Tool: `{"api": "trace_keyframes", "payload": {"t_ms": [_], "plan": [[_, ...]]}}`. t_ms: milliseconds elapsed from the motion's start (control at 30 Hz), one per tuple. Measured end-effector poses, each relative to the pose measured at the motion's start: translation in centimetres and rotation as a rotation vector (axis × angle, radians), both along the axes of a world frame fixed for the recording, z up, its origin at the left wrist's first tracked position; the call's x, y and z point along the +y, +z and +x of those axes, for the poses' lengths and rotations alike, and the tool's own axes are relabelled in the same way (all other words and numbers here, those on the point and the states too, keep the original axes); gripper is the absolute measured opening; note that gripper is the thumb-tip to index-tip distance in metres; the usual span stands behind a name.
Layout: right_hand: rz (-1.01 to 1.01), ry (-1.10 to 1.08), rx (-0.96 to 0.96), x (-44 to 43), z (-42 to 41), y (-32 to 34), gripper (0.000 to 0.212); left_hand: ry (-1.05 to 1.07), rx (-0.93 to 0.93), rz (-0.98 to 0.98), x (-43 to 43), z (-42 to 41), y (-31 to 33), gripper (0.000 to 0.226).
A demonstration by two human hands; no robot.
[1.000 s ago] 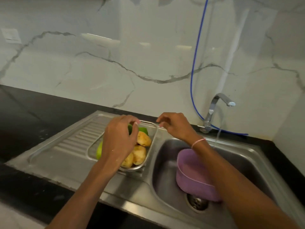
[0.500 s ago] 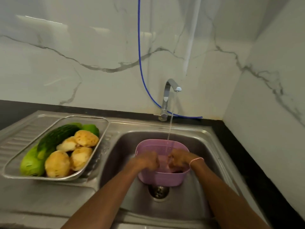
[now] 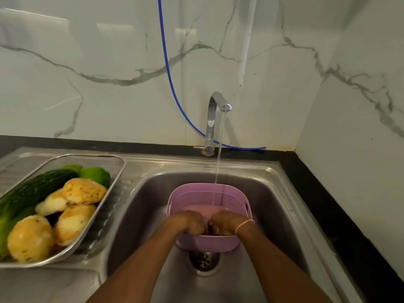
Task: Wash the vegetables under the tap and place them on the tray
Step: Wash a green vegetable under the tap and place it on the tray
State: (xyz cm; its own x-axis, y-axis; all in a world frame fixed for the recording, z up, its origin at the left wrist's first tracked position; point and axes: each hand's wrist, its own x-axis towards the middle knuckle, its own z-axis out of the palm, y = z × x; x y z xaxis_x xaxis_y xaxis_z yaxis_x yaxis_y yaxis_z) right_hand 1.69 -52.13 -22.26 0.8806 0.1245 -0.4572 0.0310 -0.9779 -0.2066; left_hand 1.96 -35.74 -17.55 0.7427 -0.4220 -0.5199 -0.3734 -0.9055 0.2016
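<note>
A pink perforated basket (image 3: 207,190) stands in the steel sink (image 3: 142,206), under a thin stream running from the chrome tap (image 3: 215,101). My left hand (image 3: 190,221) and my right hand (image 3: 226,221) are both down inside the basket, knuckles up and fingers curled, close together. Something dark shows between them, but what they grip is hidden. On the drainboard to the left, a steel tray (image 3: 119,169) holds several yellow potatoes (image 3: 84,191), a dark green ridged gourd (image 3: 35,191) and a green pepper (image 3: 96,174).
The sink drain (image 3: 204,261) lies just in front of the basket. A blue hose (image 3: 166,62) hangs down the marble wall and runs behind the tap. A black counter strip borders the sink on the right, against the side wall.
One second ago both hands were at the tray on the drainboard. They have since moved right into the pink basket, and the view has swung right and closer to the sink.
</note>
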Motion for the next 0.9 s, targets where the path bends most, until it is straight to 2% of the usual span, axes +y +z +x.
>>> {"api": "trace_keyframes", "payload": {"t_ms": [100,267,333,467,533,633,700,900], "plan": [[0.052,-0.02,0.001,0.7,-0.3,1.2,0.029,0.061,-0.022,-0.057,0.3,0.6,-0.4,0.027],[0.03,-0.078,-0.194,0.4,-0.2,1.1,0.042,0.044,-0.036,-0.064,0.9,1.4,-1.1,0.039],[0.101,-0.131,-0.25,0.1,0.1,1.2,0.041,0.06,-0.06,-0.118,0.8,1.5,-1.0,0.039],[0.271,-0.138,-0.311,-0.1,0.5,2.1,0.03,0.271,-0.105,-0.403,0.6,1.8,0.1,0.031],[0.365,-0.126,-0.292,-0.3,0.6,2.3,0.034,0.443,-0.106,-0.594,0.4,1.8,0.8,0.036],[0.495,-0.159,-0.277,-0.4,0.7,3.3,0.038,0.756,0.117,-1.053,0.5,1.9,1.2,0.029],[0.566,-0.149,-0.272,-0.3,0.5,4.1,0.035,0.837,0.251,-1.256,0.7,2.2,1.3,0.038],[0.706,-0.264,-0.247,0.8,1.0,4.8,0.047,0.892,0.281,-1.428,0.4,2.0,1.8,0.03]]}}
